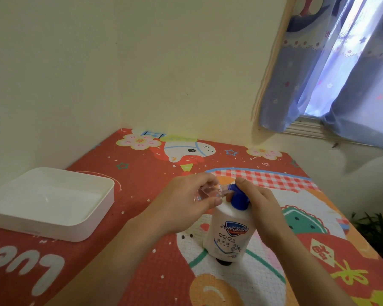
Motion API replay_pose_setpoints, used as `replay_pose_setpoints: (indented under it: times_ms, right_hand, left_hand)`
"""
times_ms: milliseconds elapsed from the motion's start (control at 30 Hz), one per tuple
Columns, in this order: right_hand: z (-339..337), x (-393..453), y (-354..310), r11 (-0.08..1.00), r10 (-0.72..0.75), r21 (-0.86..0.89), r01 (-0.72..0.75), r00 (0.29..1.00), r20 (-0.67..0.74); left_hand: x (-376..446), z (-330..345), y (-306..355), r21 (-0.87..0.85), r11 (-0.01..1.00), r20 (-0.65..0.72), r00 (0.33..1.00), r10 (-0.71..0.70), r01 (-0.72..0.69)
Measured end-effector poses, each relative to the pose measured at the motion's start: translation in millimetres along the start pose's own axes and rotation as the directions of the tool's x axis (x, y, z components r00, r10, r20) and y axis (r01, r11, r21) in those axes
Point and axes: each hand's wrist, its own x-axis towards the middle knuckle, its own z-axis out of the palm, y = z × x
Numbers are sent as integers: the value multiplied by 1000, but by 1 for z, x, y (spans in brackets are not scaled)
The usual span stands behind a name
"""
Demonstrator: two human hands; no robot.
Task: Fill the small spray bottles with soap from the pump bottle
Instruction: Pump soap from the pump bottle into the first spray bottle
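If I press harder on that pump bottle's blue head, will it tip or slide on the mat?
The pump bottle is tall on a narrow base, so an off-centre push could probably tip it. The right hand rests on the pump head only. The textured mat likely resists sliding. The left hand holds the clear small bottle at the spout.

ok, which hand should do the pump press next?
Right. The right hand already rests on the blue pump head of the pump bottle; the left hand holds the small clear bottle at the nozzle.

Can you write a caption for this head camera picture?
Left hand holds a small clear bottle at the soap bottle's blue pump.
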Motion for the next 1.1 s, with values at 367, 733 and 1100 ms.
replay_pose_setpoints:
  times_ms: [367,733,1100]
  right_hand:
    - [2,3,2,994,15,105,-15,1000,-2]
    - [-2,5,7,999,33,3,-33,999,-12]
    - [2,2,1,997,50,52,-51,999,13]
  left_hand:
    - [8,-4,2,23,999,-45,998,43,-42]
    - [2,4,-4,27,1000,-21,1000,11,-10]
    - [7,0,0,2,999,-35,999,36,-36]
